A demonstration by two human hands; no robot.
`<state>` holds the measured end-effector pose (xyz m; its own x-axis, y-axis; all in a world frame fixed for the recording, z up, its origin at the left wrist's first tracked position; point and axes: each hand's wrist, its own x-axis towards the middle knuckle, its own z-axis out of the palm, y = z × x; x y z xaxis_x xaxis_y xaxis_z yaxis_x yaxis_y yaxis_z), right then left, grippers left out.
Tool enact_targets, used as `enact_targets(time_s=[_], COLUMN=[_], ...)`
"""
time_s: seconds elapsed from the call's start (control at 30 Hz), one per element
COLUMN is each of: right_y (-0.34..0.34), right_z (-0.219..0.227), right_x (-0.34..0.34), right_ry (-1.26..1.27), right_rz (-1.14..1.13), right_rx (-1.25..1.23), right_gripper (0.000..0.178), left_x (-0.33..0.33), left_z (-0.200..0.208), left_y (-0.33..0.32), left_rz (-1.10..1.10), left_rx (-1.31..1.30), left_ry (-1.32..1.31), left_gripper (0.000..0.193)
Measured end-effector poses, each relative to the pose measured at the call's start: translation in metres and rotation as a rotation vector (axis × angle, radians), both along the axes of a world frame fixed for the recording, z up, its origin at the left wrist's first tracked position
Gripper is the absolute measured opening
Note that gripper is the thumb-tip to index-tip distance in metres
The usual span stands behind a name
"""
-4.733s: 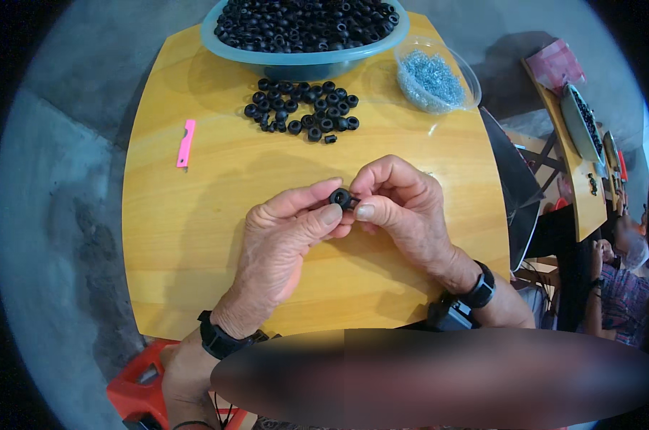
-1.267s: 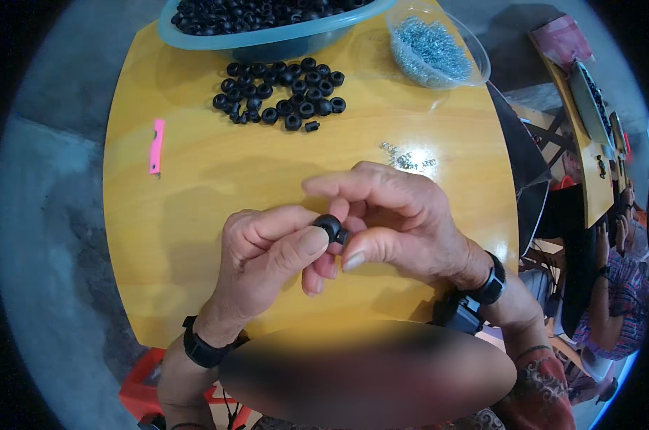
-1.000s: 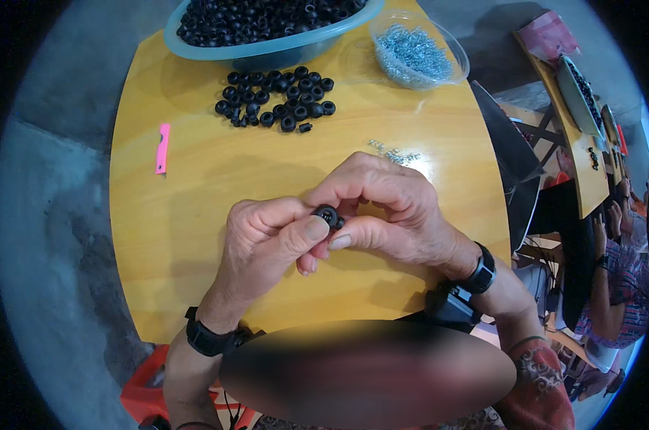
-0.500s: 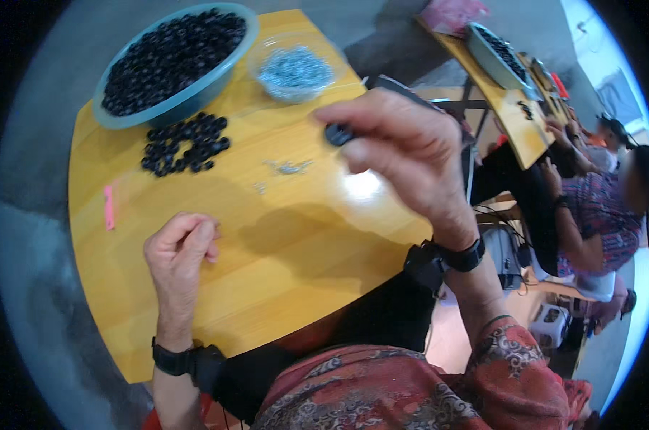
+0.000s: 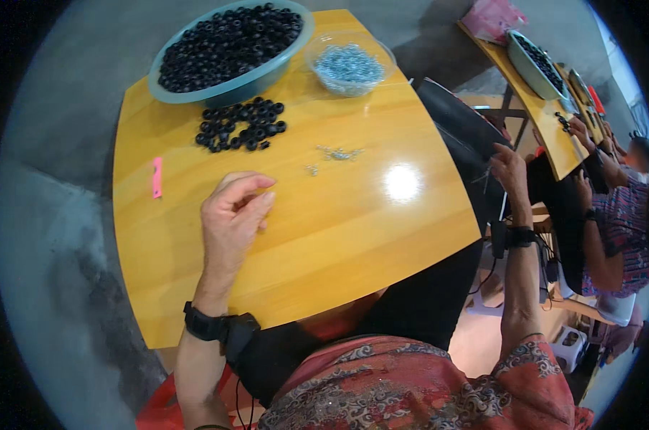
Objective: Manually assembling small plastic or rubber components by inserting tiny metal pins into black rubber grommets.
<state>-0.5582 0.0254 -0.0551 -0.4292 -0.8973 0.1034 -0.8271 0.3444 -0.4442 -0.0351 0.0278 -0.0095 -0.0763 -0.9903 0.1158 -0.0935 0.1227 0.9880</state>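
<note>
The loose black pieces (image 5: pixel 256 123) lie in a huddled patch on the table (image 5: pixel 324 244), just in front of the blue basin (image 5: pixel 249 87), many of them touching. Our left hand (image 5: pixel 230 215) hangs over the wood on the near side of that patch, half curled, with a slight gap between thumb and forefinger; we see nothing in that gap, and cannot tell whether the folded fingers hide anything. Our right hand (image 5: pixel 509 174) is out past the table's right edge, fingers loosely parted, with nothing we can make out in it, beside a black sheet-like thing (image 5: pixel 457 118) that fills the space there. A few springs (image 5: pixel 340 153) are strewn right of the patch, and a pink strip-shaped tool (image 5: pixel 157 178) lies to its left. The clear tub (image 5: pixel 349 90) stands close by the basin.

The pieces are rounded and dark, many with a hole; the springs are thin, silvery coils. The basin is smooth plastic, the table glossy yellow wood with a bright glare. Farther right we see a second table (image 5: pixel 561 154) with its own basin and a co-worker's patterned clothing (image 5: pixel 629 222).
</note>
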Motion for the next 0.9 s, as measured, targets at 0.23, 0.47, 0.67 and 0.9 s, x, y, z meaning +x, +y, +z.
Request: enact_targets(time_s=[0.23, 0.47, 0.67, 0.9], right_y=[0.016, 0.013, -0.023, -0.023], right_z=[0.073, 0.112, 0.072, 0.048], right_x=[0.086, 0.275, 0.317, 0.324], right_ry=[-0.487, -0.274, 0.086, 0.066], right_rz=[0.198, 0.909, 0.971, 1.001], right_rx=[-0.291, -0.271, -0.365, -0.347], right_gripper=[0.034, 0.017, 0.013, 0.009], left_x=[0.002, 0.005, 0.0, -0.002], left_z=[-0.003, 0.0, 0.002, 0.002], left_y=[-0.004, -0.006, -0.009, -0.01], left_rz=[-0.024, 0.035, 0.056, 0.083], left_rx=[-0.013, 0.066, 0.108, 0.157], left_ry=[-0.127, -0.025, 0.023, -0.044], left_gripper=[0.019, 0.026, 0.032, 0.036])
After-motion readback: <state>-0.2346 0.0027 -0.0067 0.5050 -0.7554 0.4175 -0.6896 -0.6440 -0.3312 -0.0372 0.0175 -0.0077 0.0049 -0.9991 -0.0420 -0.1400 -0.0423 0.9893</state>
